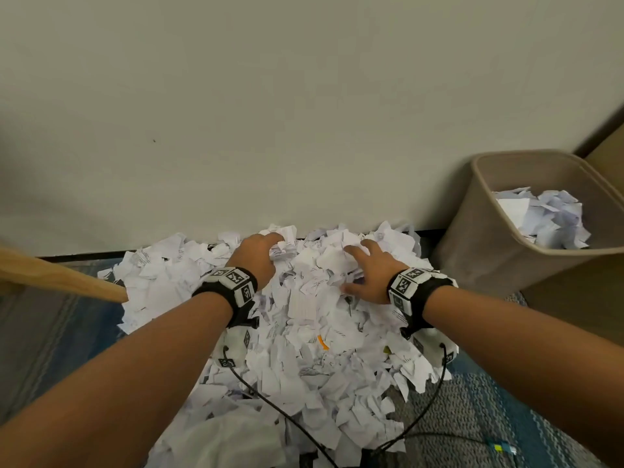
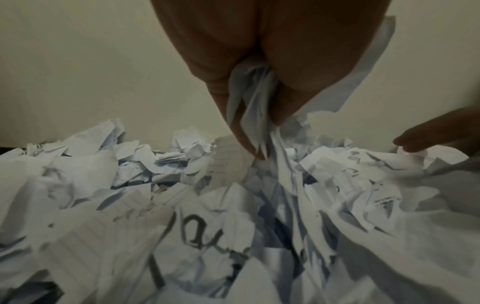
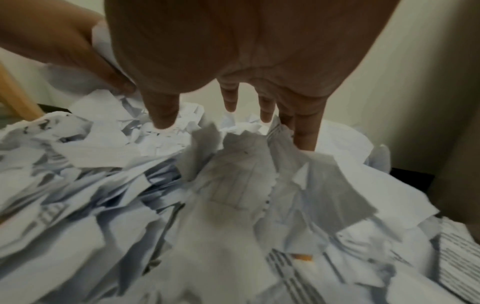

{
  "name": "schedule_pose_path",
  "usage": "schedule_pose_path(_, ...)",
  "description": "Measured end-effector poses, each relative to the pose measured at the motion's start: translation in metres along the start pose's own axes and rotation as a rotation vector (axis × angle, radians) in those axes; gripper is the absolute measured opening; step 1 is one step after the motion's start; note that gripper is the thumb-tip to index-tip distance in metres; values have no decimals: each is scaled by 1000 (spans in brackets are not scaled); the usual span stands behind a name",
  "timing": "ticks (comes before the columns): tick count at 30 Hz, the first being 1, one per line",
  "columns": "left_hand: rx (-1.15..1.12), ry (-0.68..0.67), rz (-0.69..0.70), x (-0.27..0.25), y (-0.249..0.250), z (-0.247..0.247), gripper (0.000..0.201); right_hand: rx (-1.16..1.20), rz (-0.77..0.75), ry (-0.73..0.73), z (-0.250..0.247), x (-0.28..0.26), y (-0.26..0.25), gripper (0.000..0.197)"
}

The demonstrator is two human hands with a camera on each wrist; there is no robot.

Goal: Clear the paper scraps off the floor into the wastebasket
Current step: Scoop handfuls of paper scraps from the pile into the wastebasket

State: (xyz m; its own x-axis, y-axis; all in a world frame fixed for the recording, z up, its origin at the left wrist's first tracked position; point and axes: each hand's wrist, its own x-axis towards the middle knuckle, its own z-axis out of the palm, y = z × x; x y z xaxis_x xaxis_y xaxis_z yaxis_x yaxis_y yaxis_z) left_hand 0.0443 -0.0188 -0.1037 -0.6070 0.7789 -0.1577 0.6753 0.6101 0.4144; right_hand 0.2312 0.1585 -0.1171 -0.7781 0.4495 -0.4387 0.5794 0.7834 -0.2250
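A big heap of white paper scraps [image 1: 304, 332] lies on the carpet against the wall. My left hand [image 1: 261, 253] is at the heap's far side, fingers curled round a bunch of scraps [image 2: 249, 107], which the left wrist view shows pinched between thumb and fingers. My right hand [image 1: 366, 270] rests on top of the heap with fingers spread and straight; in the right wrist view its fingertips [image 3: 163, 119] touch the scraps [image 3: 233, 185] without gripping. The tan wastebasket [image 1: 479, 231] stands to the right, partly filled with paper.
A pale wall [image 1: 304, 113] rises right behind the heap. A wooden leg [image 1: 64, 278] juts in from the left. Black cables [image 1: 435, 396] trail from my wrists over the scraps. Blue-grey carpet [image 1: 489, 417] shows around the heap.
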Motion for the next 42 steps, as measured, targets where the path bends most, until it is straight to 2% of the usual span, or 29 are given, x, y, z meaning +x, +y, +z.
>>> schedule_pose_path(5, 1, 5, -33, -8, -6, -1, 56, -77, -70, -103, 11, 11, -23, 113)
schedule_pose_path(9, 23, -17, -44, -7, -21, 5, 44, -179, -115, -127, 22, 22, -40, 118)
schedule_pose_path(13, 17, -29, -60, -9, -34, 9, 47, -273, -109, -147, 35, 36, -53, 120)
schedule_pose_path(15, 16, -44, -66, -9, -37, 10, 49, -294, -118, -132, 37, 41, -60, 108)
schedule_pose_path(22, 6, -65, -99, -12, -45, 9, 45, -233, -163, -146, 25, 54, -73, 45)
schedule_pose_path(26, -7, -27, -116, -9, -42, 5, 52, -83, -157, -64, 13, 52, -61, 27)
schedule_pose_path(29, -5, 31, -101, -8, -34, -1, 51, 61, -167, 72, 1, 45, -48, 20)
schedule_pose_path(31, 21, 38, -103, -6, -31, -5, 50, 133, -187, 90, -6, 38, -43, 25)
schedule_pose_path(32, 55, 10, -102, -4, -30, -5, 50, 139, -190, 44, -8, 33, -41, 29)
schedule_pose_path(35, 198, -237, -107, -2, -31, 2, 47, 31, -199, -162, -2, 14, -39, 37)
schedule_pose_path(36, 231, -342, -117, -3, -32, 6, 49, -27, -207, -226, 4, 7, -39, 48)
schedule_pose_path(39, 344, -559, -154, -14, -36, 22, 71, -222, -224, -333, 26, -5, -40, 97)
schedule_pose_path(40, 345, -590, -166, -18, -39, 26, 80, -274, -242, -334, 32, -6, -41, 108)
schedule_pose_path(42, 337, -626, -167, -23, -43, 34, 102, -357, -282, -296, 39, -6, -45, 117)
